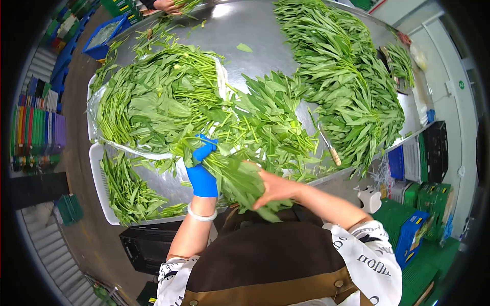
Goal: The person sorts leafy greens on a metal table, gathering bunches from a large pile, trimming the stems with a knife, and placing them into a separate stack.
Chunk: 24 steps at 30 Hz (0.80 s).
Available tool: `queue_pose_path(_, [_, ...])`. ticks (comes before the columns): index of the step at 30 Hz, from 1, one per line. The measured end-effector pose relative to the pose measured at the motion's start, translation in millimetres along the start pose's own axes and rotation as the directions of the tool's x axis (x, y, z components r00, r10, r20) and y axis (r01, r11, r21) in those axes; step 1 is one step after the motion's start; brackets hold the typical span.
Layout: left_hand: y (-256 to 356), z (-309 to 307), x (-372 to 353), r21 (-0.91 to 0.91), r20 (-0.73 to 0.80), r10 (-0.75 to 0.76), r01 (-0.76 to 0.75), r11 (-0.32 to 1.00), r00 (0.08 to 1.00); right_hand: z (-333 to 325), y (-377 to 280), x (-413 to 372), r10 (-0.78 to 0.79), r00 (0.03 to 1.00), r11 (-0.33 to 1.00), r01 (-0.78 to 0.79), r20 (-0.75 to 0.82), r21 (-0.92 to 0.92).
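My left hand point(201, 171), in a blue glove, grips the stems of a bunch of leafy greens point(237, 178) at the near edge of the steel table point(255, 30). My bare right hand point(273, 187) closes around the leafy end of the same bunch, just above my brown apron. A large loose heap of greens point(158, 102) lies on clear plastic to the left. A smaller heap point(275, 117) sits right behind the bunch.
A long pile of greens point(347, 81) runs along the table's right side. A knife point(327, 144) lies near the right edge. A white tray point(99, 196) holds more greens at left. Another person's hand point(166, 5) works at the far end. Crates stand around the table.
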<state>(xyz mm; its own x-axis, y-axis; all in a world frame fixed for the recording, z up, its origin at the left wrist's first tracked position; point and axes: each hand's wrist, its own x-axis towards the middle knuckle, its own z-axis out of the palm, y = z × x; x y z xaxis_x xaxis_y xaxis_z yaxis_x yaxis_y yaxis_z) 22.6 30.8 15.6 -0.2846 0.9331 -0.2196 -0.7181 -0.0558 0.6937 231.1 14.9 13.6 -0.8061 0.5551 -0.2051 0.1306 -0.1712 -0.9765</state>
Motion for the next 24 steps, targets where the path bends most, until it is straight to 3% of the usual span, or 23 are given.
queue_pose_path(2, [-6.7, -2.0, -2.6, 0.029, -0.092, 0.051, -0.049, 0.998, 0.994, 19.7, 4.6, 4.3, 0.172, 0.982, 0.981, -0.163, -0.083, 0.109])
queue_pose_path(3, [1.5, 3.9, -9.9, 0.009, -0.078, -0.051, 0.052, 0.999, 0.996, 23.5, 5.3, 6.1, 0.258, 0.959, 0.957, -0.236, -0.120, 0.169])
queue_pose_path(6, [2.9, -44.8, -14.0, -0.050, 0.089, -0.207, 0.211, 0.976, 0.974, -5.8, -8.2, 0.9, 0.165, 0.956, 0.985, -0.145, -0.243, 0.099])
queue_pose_path(7, [8.7, -56.7, -13.6, 0.128, 0.347, -0.112, 0.071, 0.989, 0.931, -17.2, -19.9, 0.0, -0.042, 0.952, 0.974, -0.029, -0.304, -0.227])
queue_pose_path(10, [12.3, -68.9, -2.2, -0.069, 0.347, -0.284, 0.326, 0.943, 0.894, -57.0, 9.5, -1.1, -0.231, 0.964, 0.807, 0.114, -0.132, -0.580])
queue_pose_path(11, [10.5, -71.0, 2.7, -0.101, 0.345, -0.346, 0.401, 0.910, 0.872, -59.8, 8.9, 0.1, 0.032, 0.960, 0.760, -0.205, -0.278, -0.617])
queue_pose_path(12, [-15.3, -97.4, 6.0, 0.019, 0.193, -0.431, 0.435, 0.900, 0.882, -58.9, -0.5, 3.5, 0.269, 0.859, 0.626, -0.499, -0.435, -0.599])
queue_pose_path(13, [-27.1, -107.5, 4.3, 0.163, 0.104, -0.483, 0.465, 0.870, 0.869, -66.1, 12.8, -0.2, 0.098, 0.888, 0.535, -0.428, -0.449, -0.729])
queue_pose_path(14, [-36.9, -107.8, 5.2, 0.291, 0.008, -0.508, 0.484, 0.825, 0.861, -66.8, 5.0, 2.8, 0.106, 0.890, 0.577, -0.417, -0.443, -0.702])
queue_pose_path(17, [-32.3, -86.4, -6.2, 0.391, 0.103, -0.485, 0.413, 0.822, 0.868, -52.0, -13.7, -7.5, 0.127, 0.919, 0.661, -0.359, -0.373, -0.659])
queue_pose_path(18, [-32.2, -81.3, -0.8, 0.407, 0.164, -0.476, 0.380, 0.831, 0.864, -51.1, -14.3, -9.6, 0.079, 0.932, 0.629, -0.321, -0.353, -0.708])
queue_pose_path(20, [-29.8, -80.8, 5.8, 0.441, 0.090, -0.440, 0.361, 0.822, 0.893, -50.2, -18.3, -15.1, -0.023, 0.953, 0.547, -0.242, -0.303, -0.802])
queue_pose_path(22, [-25.1, -100.9, 21.2, 0.550, 0.053, -0.355, 0.269, 0.790, 0.933, -51.7, -42.4, -21.8, 0.089, 0.940, 0.564, -0.319, -0.328, -0.762])
queue_pose_path(24, [4.2, -105.7, 34.2, 0.373, -0.179, -0.187, 0.242, 0.896, 0.966, -51.9, -58.8, -37.0, 0.161, 0.915, 0.558, -0.394, -0.371, -0.730])
